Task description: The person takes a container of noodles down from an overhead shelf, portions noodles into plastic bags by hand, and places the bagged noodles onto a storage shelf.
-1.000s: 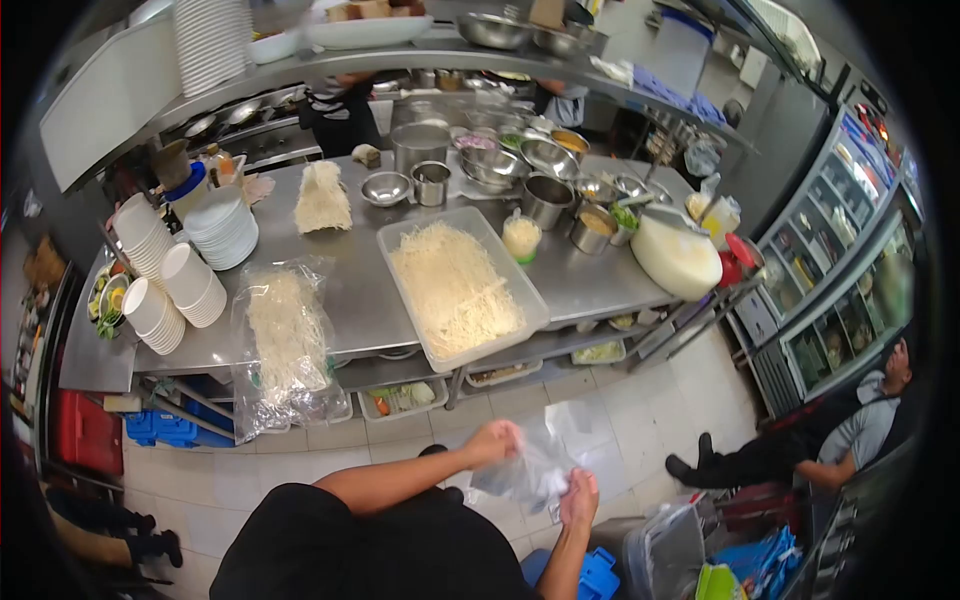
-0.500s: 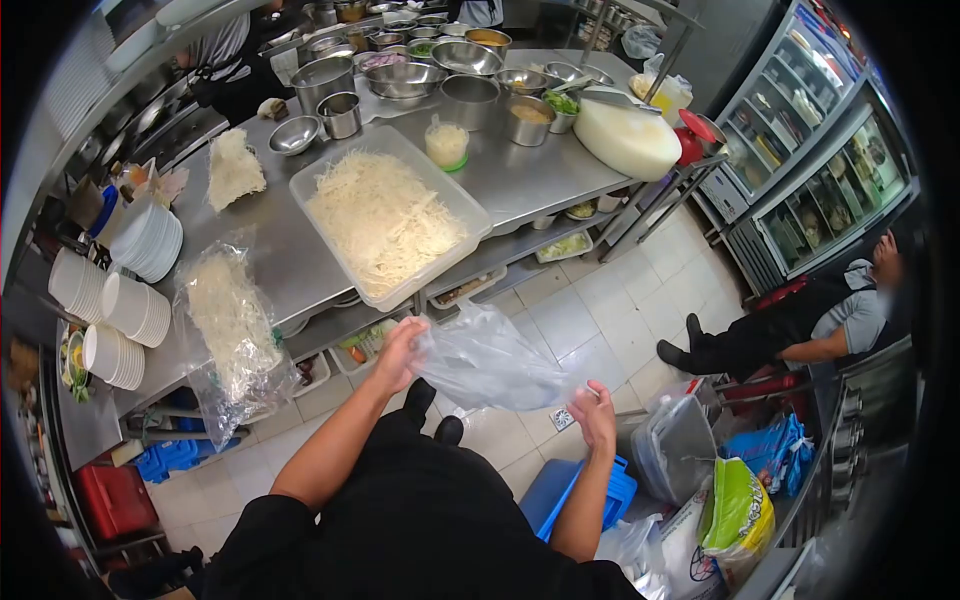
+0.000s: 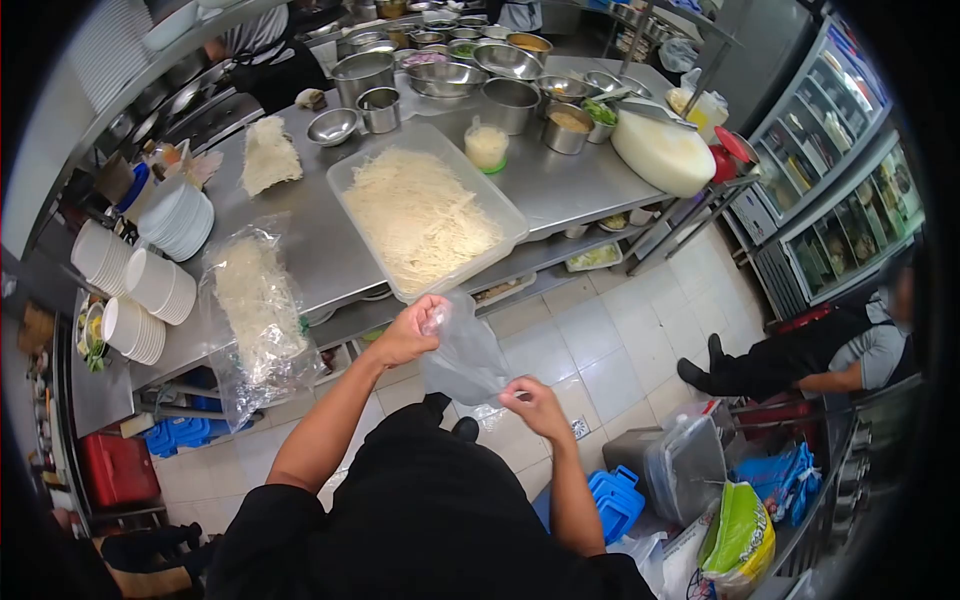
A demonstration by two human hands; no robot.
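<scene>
A clear plastic bag (image 3: 462, 352) hangs between my two hands, above the tiled floor and in front of the steel table. My left hand (image 3: 408, 332) is closed on its upper left part. The fingers of my right hand (image 3: 535, 402) pinch the lower right edge. Just beyond my left hand, a clear plastic tub (image 3: 513, 222) on the table holds a broad heap of pale noodles (image 3: 420, 215). Left of the tub lies an opened clear bag of dried noodles (image 3: 255, 310), and a loose dried noodle block (image 3: 270, 157) sits behind it.
White bowls (image 3: 160, 285) and plates (image 3: 177, 222) are stacked at the table's left. Metal pots and bowls (image 3: 510, 105) crowd the back, beside a thick white block (image 3: 660, 150). A person (image 3: 850, 350) sits at right near a glass-door fridge (image 3: 850, 220). Blue lids (image 3: 617, 500) stand low right.
My right hand has moved left, toward my left hand, and its fingers have closed in a pinch. The bag, stretched wide before, now hangs narrower. The whole view has shifted slightly.
</scene>
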